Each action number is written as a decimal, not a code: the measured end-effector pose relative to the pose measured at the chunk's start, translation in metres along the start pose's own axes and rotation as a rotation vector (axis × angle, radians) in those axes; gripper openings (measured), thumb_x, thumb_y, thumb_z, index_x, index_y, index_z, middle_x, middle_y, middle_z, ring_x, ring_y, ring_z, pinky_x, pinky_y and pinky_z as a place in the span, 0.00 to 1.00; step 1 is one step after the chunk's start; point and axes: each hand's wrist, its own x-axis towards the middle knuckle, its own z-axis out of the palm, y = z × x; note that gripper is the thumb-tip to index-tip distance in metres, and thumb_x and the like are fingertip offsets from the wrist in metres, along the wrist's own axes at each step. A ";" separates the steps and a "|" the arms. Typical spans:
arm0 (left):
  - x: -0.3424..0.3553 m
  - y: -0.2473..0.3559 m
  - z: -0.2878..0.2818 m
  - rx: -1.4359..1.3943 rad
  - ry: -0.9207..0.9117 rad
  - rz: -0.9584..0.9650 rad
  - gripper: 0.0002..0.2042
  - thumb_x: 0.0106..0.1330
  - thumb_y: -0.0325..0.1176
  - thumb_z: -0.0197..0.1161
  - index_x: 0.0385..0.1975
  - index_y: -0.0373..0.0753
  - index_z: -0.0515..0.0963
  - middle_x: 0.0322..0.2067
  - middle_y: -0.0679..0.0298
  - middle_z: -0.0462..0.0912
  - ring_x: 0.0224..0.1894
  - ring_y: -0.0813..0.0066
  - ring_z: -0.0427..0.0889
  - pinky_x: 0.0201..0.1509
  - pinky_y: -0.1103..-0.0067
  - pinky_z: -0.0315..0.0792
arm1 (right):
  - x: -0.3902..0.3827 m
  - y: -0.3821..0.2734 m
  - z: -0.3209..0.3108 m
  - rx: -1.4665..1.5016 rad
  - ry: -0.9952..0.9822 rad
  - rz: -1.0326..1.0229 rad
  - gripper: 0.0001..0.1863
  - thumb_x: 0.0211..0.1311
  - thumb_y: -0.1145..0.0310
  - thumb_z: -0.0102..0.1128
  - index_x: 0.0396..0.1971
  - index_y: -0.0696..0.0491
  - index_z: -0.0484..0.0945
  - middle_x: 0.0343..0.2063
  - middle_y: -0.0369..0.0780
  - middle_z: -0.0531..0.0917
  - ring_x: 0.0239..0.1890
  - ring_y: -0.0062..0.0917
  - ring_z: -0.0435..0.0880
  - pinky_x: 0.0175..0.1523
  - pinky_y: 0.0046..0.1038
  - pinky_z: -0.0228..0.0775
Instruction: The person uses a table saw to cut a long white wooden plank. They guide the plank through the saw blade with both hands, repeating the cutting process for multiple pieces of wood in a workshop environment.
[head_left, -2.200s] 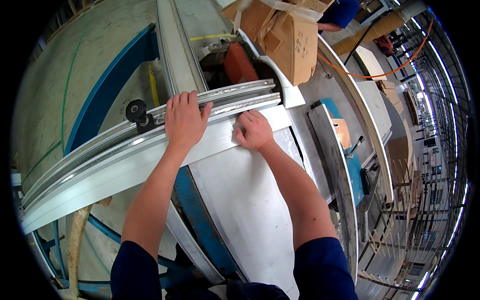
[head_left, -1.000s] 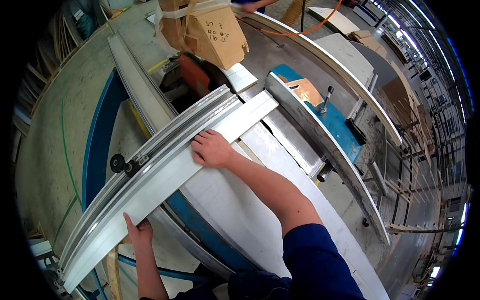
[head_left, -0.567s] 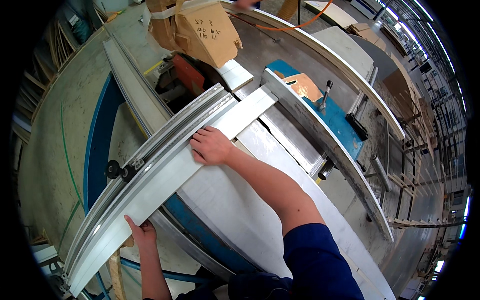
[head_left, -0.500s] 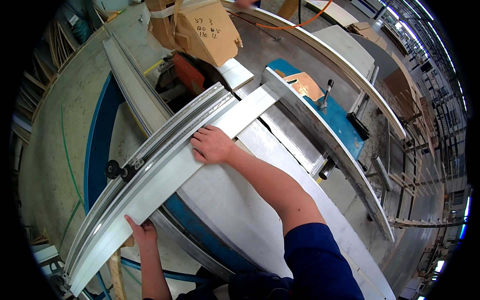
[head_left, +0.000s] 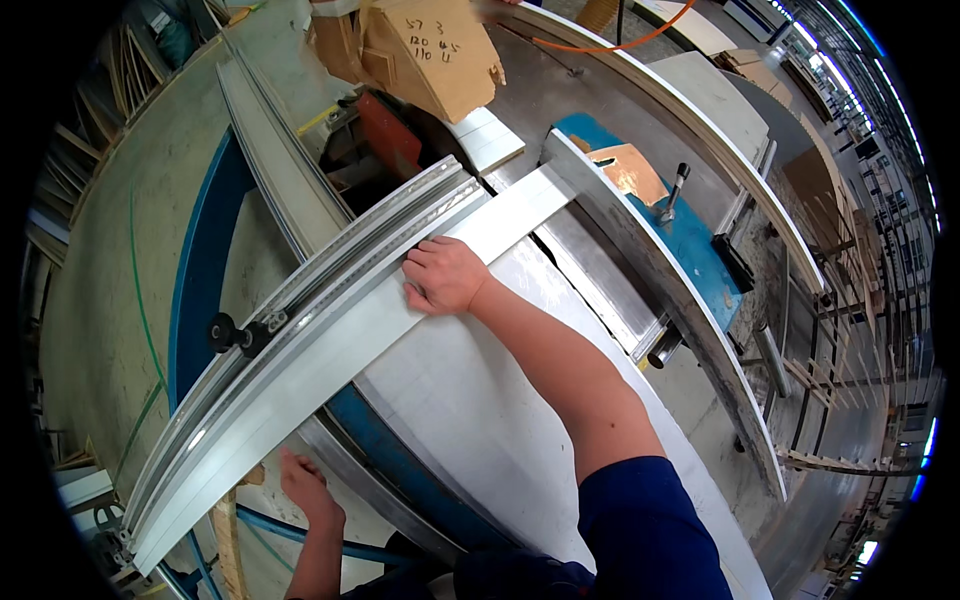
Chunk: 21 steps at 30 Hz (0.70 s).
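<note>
Right fingers (head_left: 420, 262) on white plank (head_left: 335, 348) | rail (head_left: 403, 215) beside | fence (head_left: 655, 248) at end

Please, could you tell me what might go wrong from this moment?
The white board may slide or twist: the right hand rests on it, while the left hand appears clear of its edge.
The right hand's fingers might get pinched, since they lie close to the metal rail.
The board's far end could catch or jam, as it lies right by the grey plate; I cannot tell whether they touch.
</note>
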 end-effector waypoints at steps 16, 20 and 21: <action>0.072 0.148 0.239 1.117 0.036 1.159 0.23 0.79 0.52 0.56 0.48 0.34 0.82 0.46 0.51 0.87 0.50 0.51 0.83 0.57 0.61 0.72 | 0.011 0.015 0.015 0.027 0.059 0.011 0.11 0.53 0.62 0.65 0.21 0.51 0.74 0.23 0.37 0.77 0.31 0.33 0.80 0.39 0.35 0.73; 0.089 0.149 0.245 1.093 0.071 1.199 0.23 0.79 0.52 0.56 0.48 0.34 0.83 0.46 0.50 0.87 0.50 0.49 0.83 0.58 0.61 0.72 | 0.019 0.023 0.022 0.025 0.062 0.002 0.12 0.54 0.61 0.65 0.22 0.51 0.73 0.23 0.37 0.77 0.31 0.33 0.80 0.39 0.35 0.73; 0.092 0.151 0.245 1.101 0.066 1.181 0.23 0.79 0.52 0.56 0.48 0.34 0.83 0.46 0.50 0.87 0.51 0.49 0.83 0.58 0.60 0.72 | 0.022 0.025 0.024 0.023 0.058 0.000 0.12 0.54 0.61 0.64 0.22 0.51 0.73 0.24 0.37 0.77 0.31 0.32 0.80 0.39 0.35 0.73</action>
